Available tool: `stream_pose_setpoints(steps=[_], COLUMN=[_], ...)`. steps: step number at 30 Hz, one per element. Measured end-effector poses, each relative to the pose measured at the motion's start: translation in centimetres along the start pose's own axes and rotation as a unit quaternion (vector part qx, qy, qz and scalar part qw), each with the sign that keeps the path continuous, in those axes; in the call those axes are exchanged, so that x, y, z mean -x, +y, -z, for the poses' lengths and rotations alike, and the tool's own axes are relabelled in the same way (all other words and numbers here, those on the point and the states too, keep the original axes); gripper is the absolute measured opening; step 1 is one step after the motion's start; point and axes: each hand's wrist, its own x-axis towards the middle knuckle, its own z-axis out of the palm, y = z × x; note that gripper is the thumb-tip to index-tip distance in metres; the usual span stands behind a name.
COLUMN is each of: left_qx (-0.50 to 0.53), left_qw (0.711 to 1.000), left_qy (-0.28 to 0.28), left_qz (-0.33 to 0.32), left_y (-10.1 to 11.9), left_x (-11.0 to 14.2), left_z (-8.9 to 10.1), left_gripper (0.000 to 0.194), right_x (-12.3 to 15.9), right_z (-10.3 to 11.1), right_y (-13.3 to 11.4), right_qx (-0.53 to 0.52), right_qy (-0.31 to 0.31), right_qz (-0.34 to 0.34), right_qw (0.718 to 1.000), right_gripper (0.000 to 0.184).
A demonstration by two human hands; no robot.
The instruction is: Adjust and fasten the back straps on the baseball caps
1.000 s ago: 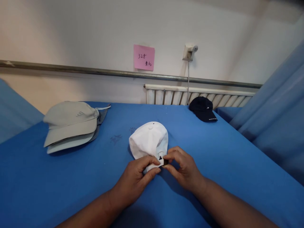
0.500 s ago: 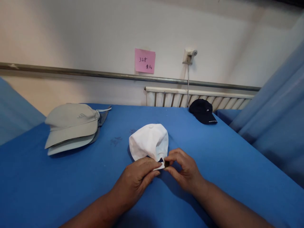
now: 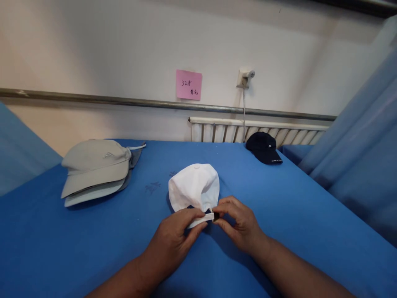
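Note:
A white cap lies on the blue table in the middle, its back opening toward me. My left hand pinches the white strap at the cap's back between thumb and fingers. My right hand is closed in a pinch on the small dark buckle at the strap's end. The two hands meet at the strap, fingertips almost touching.
A stack of beige and grey caps sits at the left rear of the table. A dark navy cap rests at the far right edge near a white radiator. A pink note and a wall socket hang above. Blue curtains flank both sides.
Both hands stay pinched at the cap's back strap; the left hand has drawn slightly more strap out to the left. The view has tilted a little, the caps have not moved.

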Motion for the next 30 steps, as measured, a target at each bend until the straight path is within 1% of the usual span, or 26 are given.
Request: stream_pose_setpoints(steps=[5,8,12,18,23,27,30], left_qx=[-0.019,-0.04,-0.05,-0.021,-0.003,0.004,0.006], left_qw=[0.997,0.996,0.996,0.998,0.998,1.0,1.0], left_qy=[0.005,0.011,0.013,0.021,0.028,0.013,0.0], left_qz=[-0.069,-0.082,-0.076,-0.061,-0.048,-0.025,-0.008], left_y=[0.08,0.22,0.4,0.3,0.15,0.15,0.22], left_x=[-0.15,-0.16,-0.08,0.25,0.39,0.27,0.12], left_z=[0.22,0.3,0.24,-0.12,-0.35,-0.4,-0.34], left_gripper=[0.015,0.017,0.014,0.014,0.017,0.016,0.013], right_x=[0.03,0.06,0.08,0.1,0.23,0.28,0.37], right_z=[-0.05,-0.08,-0.13,-0.07,-0.14,-0.13,-0.05], right_y=[-0.16,-0.24,-0.29,-0.43,-0.39,-0.44,-0.76], right_qx=[0.001,0.006,0.016,0.032,0.022,0.02,0.046], right_qy=[0.001,0.003,0.006,0.009,-0.003,-0.007,-0.013], right_qz=[-0.002,-0.002,0.002,0.013,-0.004,-0.006,-0.011], right_qw=[1.0,1.0,1.0,0.999,1.0,1.0,0.999], right_gripper=[0.031,0.031,0.029,0.029,0.031,0.031,0.028])
